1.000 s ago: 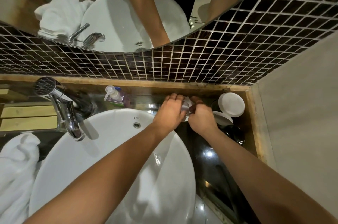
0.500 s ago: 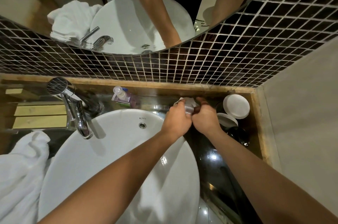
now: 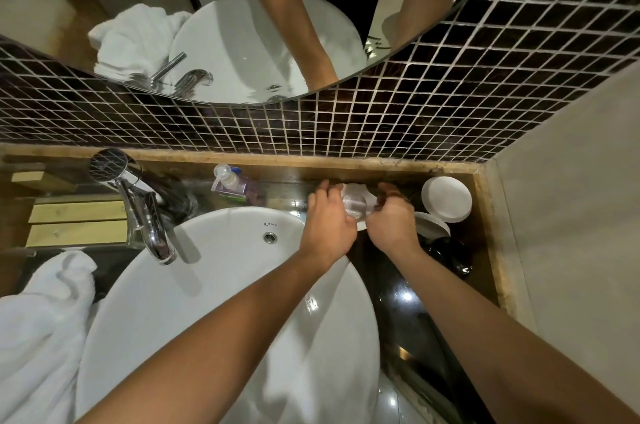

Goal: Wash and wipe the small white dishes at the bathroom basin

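Note:
Both hands meet over the dark counter just behind the white basin [image 3: 221,285]. My left hand [image 3: 327,221] and my right hand [image 3: 391,221] grip one small pale object [image 3: 355,203] between them; it looks like a small cup or a bundle of white wipe, and I cannot tell which. Right of my hands, a small round white dish [image 3: 446,200] lies upside down in the counter's corner. A second white dish [image 3: 433,224] leans below it, partly hidden by my right hand.
A chrome tap [image 3: 142,212] stands at the basin's left rim, no water running. A soap pump bottle [image 3: 230,183] sits behind the basin. A white towel [image 3: 45,330] lies at the left. Dark mosaic wall and a mirror [image 3: 242,25] rise behind; a plain wall closes the right side.
The pale object has come up between my hands and shows more. My hands have shifted slightly apart around it; the view has drifted a little to the left.

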### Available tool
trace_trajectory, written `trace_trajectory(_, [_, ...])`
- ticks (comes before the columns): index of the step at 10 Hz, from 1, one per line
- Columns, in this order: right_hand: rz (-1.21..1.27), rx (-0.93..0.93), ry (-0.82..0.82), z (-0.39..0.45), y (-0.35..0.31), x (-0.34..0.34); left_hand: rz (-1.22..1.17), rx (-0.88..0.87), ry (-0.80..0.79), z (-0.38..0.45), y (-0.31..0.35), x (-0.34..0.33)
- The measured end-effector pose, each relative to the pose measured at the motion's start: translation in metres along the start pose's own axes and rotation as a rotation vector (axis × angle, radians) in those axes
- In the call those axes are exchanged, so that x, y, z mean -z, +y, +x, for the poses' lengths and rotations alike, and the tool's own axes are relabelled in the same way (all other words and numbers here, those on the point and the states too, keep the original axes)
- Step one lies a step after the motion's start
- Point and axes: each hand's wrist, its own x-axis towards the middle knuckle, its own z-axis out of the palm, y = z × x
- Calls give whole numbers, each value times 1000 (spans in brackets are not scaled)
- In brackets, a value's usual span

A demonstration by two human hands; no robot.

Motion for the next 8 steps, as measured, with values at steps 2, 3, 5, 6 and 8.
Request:
trace_trajectory(2, [-33, -3, -9, 2, 2, -3, -44, 53, -103, 0, -4, 0])
trace_trajectory(3, [-31, -11, -6, 3, 1, -3, -64, 59, -105, 2, -6, -1])
trace_trajectory(5, [2, -22, 1, 5, 3, -3, -47, 41, -139, 5, -5, 0])
trace_trajectory(6, [18, -9, 4, 4, 3, -3, -32, 39, -173, 4, -4, 1])
trace_trajectory(8, [-217, 257, -33, -13, -6, 2, 111, -42, -129, 0, -7, 16])
